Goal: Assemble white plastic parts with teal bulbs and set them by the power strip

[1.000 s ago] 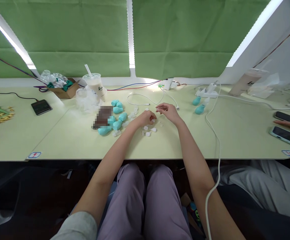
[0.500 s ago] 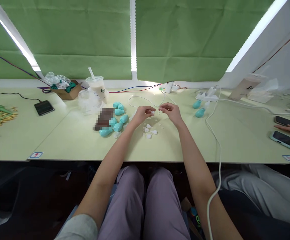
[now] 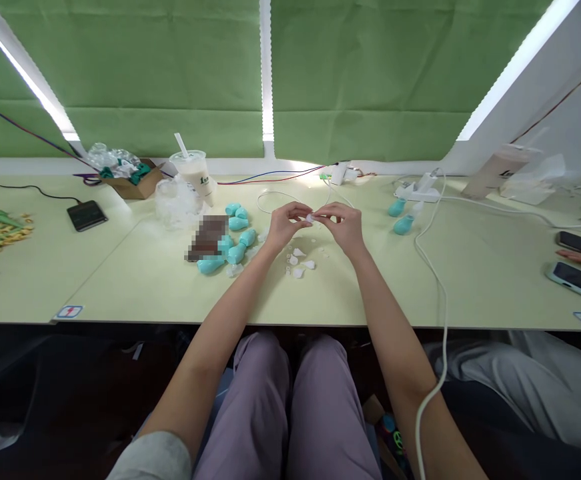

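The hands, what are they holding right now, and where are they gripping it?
Both the left hand and right hand pinch one small white piece between their fingertips, one from each side; its exact shape is too small to tell.

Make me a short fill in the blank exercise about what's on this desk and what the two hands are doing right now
1. The left hand and right hand pinch one small ____ piece between them.
2. The oval parts left of the hands are ____ in colour.
3. The drink cup has a ____ standing in it.
4. The phone at far left lies ____ on the table.

Missing words: white; turquoise; straw; flat
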A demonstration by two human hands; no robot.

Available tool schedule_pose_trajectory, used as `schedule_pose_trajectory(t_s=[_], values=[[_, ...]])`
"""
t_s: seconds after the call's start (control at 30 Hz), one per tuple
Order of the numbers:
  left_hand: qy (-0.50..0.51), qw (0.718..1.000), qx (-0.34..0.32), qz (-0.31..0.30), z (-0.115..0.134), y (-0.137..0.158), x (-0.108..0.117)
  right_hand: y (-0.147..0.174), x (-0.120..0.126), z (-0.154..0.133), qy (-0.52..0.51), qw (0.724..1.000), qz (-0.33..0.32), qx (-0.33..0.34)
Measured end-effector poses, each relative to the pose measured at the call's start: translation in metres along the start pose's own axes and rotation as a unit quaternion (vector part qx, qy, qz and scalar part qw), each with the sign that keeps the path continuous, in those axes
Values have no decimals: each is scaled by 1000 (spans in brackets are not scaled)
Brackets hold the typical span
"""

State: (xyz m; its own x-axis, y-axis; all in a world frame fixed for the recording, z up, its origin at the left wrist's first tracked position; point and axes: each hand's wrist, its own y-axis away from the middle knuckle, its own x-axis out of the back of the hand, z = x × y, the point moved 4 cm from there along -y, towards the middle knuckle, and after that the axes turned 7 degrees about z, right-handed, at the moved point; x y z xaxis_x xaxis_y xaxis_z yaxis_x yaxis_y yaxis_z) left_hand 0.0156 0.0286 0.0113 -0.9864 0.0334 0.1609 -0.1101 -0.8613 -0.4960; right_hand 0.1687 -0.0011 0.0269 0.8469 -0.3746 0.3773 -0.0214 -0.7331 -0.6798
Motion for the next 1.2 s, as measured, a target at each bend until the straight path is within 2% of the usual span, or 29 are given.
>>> schedule_pose_trajectory(t_s=[0.17, 0.27, 0.43, 0.63, 1.2], values=[[20, 1000, -7, 13, -3, -1, 1, 3, -1, -5, 97, 994, -7, 57], [39, 999, -7, 26, -3, -1, 1, 4, -3, -6, 75, 994, 24, 73], [81, 996, -2, 27, -2, -1, 0, -1, -2, 2, -30, 998, 55, 5], [102, 995, 1, 22, -4, -2, -1, -5, -1, 18, -129, 988, 38, -77], [83, 996, -11, 38, 0, 0, 1, -2, -6, 12, -145, 986, 42, -66]])
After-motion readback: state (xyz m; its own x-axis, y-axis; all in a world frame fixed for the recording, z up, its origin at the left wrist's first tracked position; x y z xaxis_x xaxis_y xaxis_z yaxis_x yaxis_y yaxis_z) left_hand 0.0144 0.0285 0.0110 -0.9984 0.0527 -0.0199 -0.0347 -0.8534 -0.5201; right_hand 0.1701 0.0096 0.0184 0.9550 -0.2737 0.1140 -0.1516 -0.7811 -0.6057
